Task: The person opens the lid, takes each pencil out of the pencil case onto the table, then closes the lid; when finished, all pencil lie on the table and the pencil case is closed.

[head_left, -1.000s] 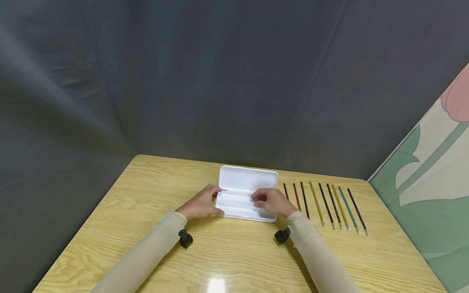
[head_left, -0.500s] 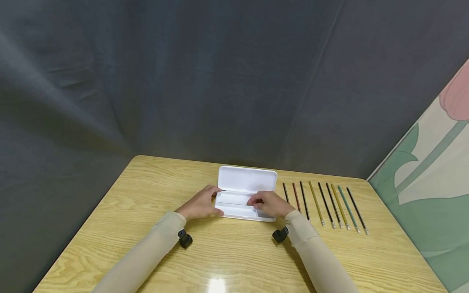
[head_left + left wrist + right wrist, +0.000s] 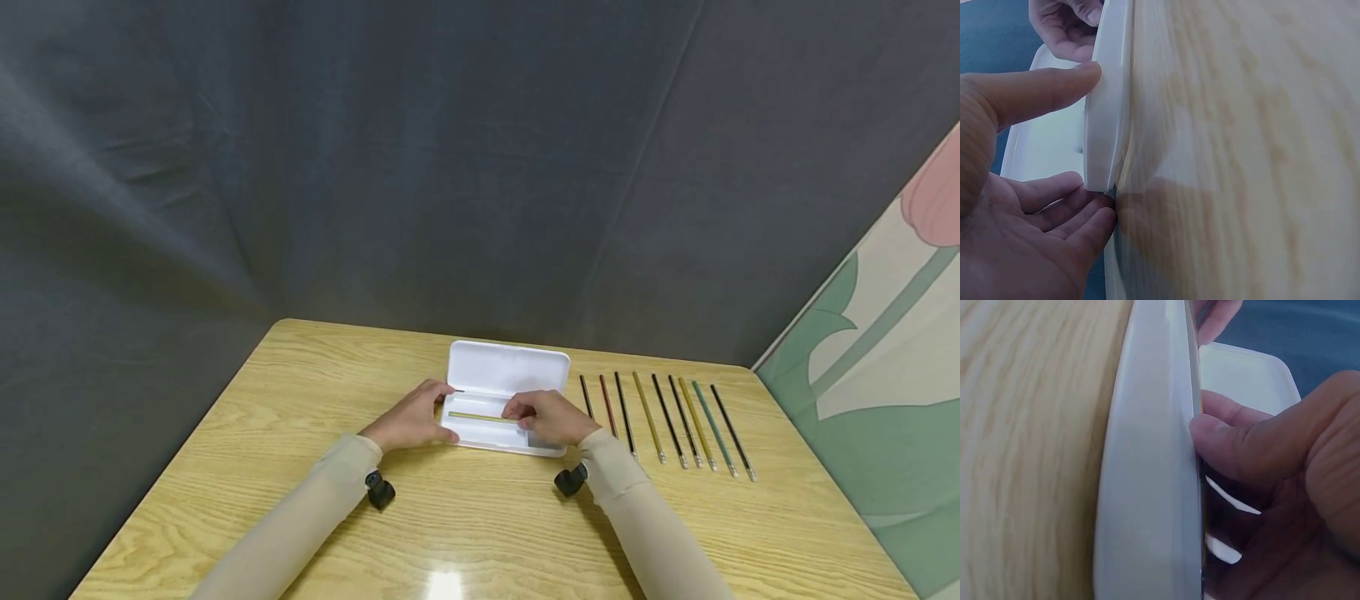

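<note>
A white pencil case (image 3: 491, 435) lies with its lid (image 3: 507, 368) raised at the back. My left hand (image 3: 414, 417) holds the left end of the case, thumb at the front rim and fingers round toward the hinge side. In the left wrist view, those fingertips (image 3: 1099, 219) touch the end of the case. A yellow pencil (image 3: 480, 417) stretches lengthwise across the inside. My right hand (image 3: 551, 415) pinches it near the right end, which the fingers hide. In the right wrist view, the thumb (image 3: 1222, 442) sits right at the front rim.
To the right of the case several pencils lie in a row, among them a red one (image 3: 607, 404), a yellow one (image 3: 648, 417) and a green one (image 3: 714, 427). Behind the wooden table (image 3: 360, 533) hangs a dark curtain (image 3: 465, 167). A patterned cloth (image 3: 885, 392) borders the right side.
My right hand has shifted slightly left over the case. The pencil, first unseen and then a thin line inside, now shows as a yellow stripe. My left hand keeps its place.
</note>
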Motion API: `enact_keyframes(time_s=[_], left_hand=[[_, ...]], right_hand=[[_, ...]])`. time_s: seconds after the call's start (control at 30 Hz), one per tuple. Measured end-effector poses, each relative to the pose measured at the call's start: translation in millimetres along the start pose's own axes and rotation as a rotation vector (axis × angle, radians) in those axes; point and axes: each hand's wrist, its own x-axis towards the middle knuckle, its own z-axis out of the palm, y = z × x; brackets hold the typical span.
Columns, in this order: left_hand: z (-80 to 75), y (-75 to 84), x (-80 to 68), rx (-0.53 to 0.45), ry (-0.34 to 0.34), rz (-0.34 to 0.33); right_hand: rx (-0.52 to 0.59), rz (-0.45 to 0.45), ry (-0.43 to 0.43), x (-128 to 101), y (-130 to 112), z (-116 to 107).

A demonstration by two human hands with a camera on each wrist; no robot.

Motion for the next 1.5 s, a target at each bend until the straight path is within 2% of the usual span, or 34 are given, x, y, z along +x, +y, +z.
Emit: enact_keyframes(time_s=[0.13,0.2,0.4,0.5,0.77,1.0,1.27,1.4,1.5], left_hand=[[0.9,-0.2,-0.6,0.002,-0.007,-0.011],[1.4,-0.4,-0.6,0.007,-0.012,-0.013],[1.4,-0.8,0.9,0.018,-0.004,-0.002],[1.3,-1.0,1.2,0.018,0.000,0.004],[0.4,0.3,0.1,0.001,-0.009,0.000],[-0.1,0.0,-0.8,-0.007,-0.014,0.002],[-0.3,-0.5,-2.3,-0.022,-0.020,0.006],[-0.7,-1.0,-2.9,-0.021,-0.025,0.010],[-0.7,-1.4,-3.0,-0.022,-0.028,0.014]], right_hand=[[0.041,0.031,0.036,-0.6,1.2,-0.2],[0.098,0.065,0.065,-1.1,2.9,-2.1],[0.403,0.099,0.173,-4.8,5.9,-17.0],[0.511,0.106,0.232,-9.9,6.4,-26.0],[0.598,0.107,0.378,-33.0,19.2,-49.7],[0.600,0.138,0.482,-69.4,43.7,-79.5],[0.698,0.122,0.673,-127.1,75.2,-116.4],[0.719,0.179,0.786,-160.3,101.2,-128.6],[0.690,0.290,0.860,-185.9,123.2,-134.6]])
